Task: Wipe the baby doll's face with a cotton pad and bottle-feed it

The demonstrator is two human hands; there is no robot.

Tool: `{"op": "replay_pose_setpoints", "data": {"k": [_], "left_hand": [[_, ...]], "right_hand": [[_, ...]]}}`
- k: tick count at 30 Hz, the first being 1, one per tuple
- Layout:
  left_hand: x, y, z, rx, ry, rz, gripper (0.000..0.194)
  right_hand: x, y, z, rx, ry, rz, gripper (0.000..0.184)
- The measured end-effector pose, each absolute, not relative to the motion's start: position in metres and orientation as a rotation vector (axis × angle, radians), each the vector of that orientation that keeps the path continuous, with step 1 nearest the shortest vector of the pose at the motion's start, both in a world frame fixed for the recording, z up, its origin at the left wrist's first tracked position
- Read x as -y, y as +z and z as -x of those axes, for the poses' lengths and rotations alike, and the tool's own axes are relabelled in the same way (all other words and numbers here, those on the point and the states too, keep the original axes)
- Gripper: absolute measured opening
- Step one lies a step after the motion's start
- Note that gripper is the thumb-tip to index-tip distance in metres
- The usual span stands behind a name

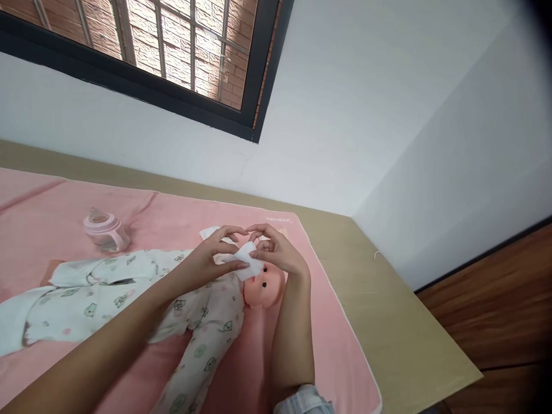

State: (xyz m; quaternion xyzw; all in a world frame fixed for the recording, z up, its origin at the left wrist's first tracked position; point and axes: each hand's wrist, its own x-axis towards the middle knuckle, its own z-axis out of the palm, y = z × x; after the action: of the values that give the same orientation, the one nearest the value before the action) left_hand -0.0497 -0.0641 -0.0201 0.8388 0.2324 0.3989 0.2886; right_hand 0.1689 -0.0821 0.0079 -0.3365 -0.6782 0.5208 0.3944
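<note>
A white tissue is pinched between my two hands, just above the face of a baby doll. My left hand grips its left side with thumb and fingers. On the other side, my right hand has its fingertips closed on the same tissue. The doll lies on its back in white printed clothes, its head to the right. Part of its face is hidden behind the tissue and my hands. Another bit of white material shows beyond my left hand.
A pink baby bottle lies on the pink mat at the left. The mat covers part of a wooden board that meets the white wall. Above is a barred window; brown wood panels stand at the right.
</note>
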Motion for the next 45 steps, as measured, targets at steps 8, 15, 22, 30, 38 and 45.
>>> {"op": "replay_pose_setpoints", "data": {"k": [8,15,22,30,38,45], "left_hand": [[0.071,-0.019,0.04,-0.578,1.264,-2.147,0.011],[0.077,-0.011,0.048,-0.583,0.962,-1.947,0.021],[0.071,-0.022,0.041,-0.884,0.554,-2.179,0.034],[0.08,-0.032,0.025,-1.102,0.419,-2.37,0.022],[0.079,-0.039,0.019,-1.075,0.388,-2.532,0.018],[0.08,-0.035,0.021,-1.065,0.429,-2.596,0.014]], "right_hand": [[0.081,0.006,-0.16,1.701,1.328,0.916,0.077],[0.066,-0.015,-0.204,1.475,1.209,0.959,0.086],[0.044,-0.088,-0.238,1.13,1.347,0.876,0.072],[0.021,-0.132,-0.225,1.081,1.582,0.964,0.064],[0.006,-0.148,-0.224,0.9,1.557,1.038,0.064],[0.013,-0.141,-0.22,0.889,1.531,1.044,0.06]]}}
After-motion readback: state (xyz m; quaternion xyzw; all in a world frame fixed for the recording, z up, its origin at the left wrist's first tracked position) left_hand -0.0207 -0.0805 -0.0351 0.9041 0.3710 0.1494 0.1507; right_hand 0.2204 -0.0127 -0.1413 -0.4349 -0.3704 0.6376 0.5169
